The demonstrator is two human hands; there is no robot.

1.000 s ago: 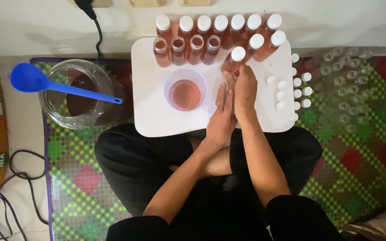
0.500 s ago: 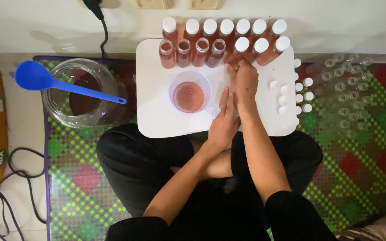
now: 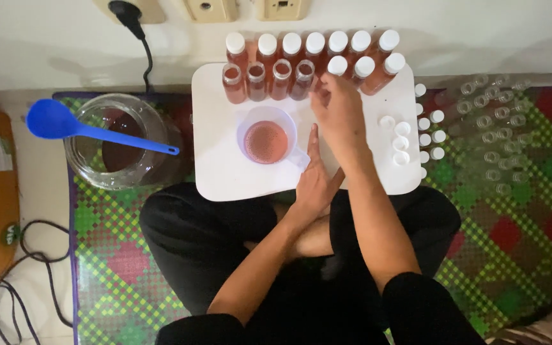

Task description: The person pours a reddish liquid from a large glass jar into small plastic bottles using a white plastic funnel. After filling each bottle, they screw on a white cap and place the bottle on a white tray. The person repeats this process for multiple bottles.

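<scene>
A white board (image 3: 225, 172) lies across my lap and carries a clear cup of pink liquid (image 3: 266, 140). At its far edge stand several bottles of reddish liquid with white caps (image 3: 314, 43), and several uncapped ones (image 3: 257, 80) in front of them. My right hand (image 3: 338, 115) reaches into the rows. Its fingers cover the lower part of a capped bottle (image 3: 337, 64), right beside an uncapped one; its grip is hidden. My left hand (image 3: 314, 182) rests flat on the board beside the cup's handle, fingers straight, holding nothing.
Loose white caps (image 3: 426, 121) lie at the board's right edge, with several empty clear bottles (image 3: 493, 134) on the green patterned mat beyond. At the left stands a glass jar of dark liquid (image 3: 122, 144) with a blue ladle (image 3: 52, 120). A plug and cable (image 3: 129, 16) hang at the wall.
Both hands were together around a capped bottle near the rows. My left hand has since dropped back onto the board, and the bottle now stands among the others under my right hand.
</scene>
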